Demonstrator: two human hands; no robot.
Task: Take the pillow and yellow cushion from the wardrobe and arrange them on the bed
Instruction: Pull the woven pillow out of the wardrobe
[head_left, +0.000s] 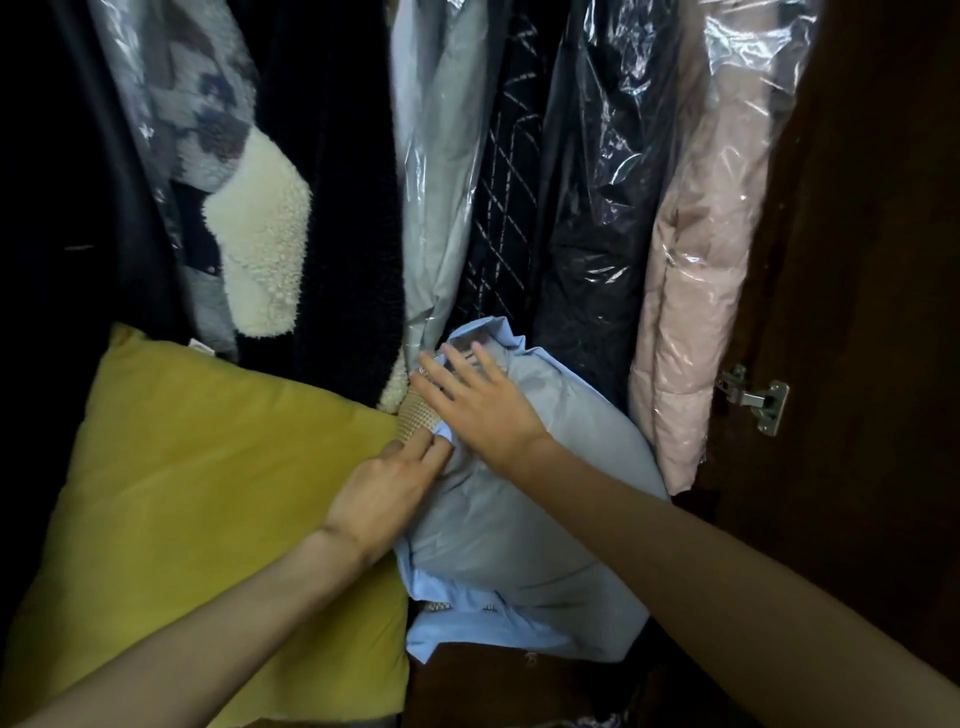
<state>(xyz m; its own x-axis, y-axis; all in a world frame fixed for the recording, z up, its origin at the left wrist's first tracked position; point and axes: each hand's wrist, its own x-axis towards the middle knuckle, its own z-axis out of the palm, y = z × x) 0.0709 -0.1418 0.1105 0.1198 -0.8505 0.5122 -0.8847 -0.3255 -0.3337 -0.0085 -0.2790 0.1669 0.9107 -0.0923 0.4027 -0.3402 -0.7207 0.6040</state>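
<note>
Wardrobe interior, seen from above and in front, with hanging garments filling the upper half. Left hand rests at the seam between the two cushions, its fingers pressed together and pinching a fold of the pale blue pillowcase. Right hand lies palm-down on the upper part of the pillow, fingers spread flat and gripping nothing. Pillow, light blue, stands on its lower edge in the wardrobe's lower right, leaning against the hanging clothes. Yellow cushion stands just beside it on the left, the two touching; the left forearm crosses the cushion's lower corner. A woven beige edge shows between them, directly above the left hand. Behind, from left to right: a grey and cream fleece garment, a dark fleece coat, a pale grey garment under clear plastic, a dark checked garment, and a pink padded coat in plastic. Wardrobe door, dark wood, carries a metal hinge at right.
</note>
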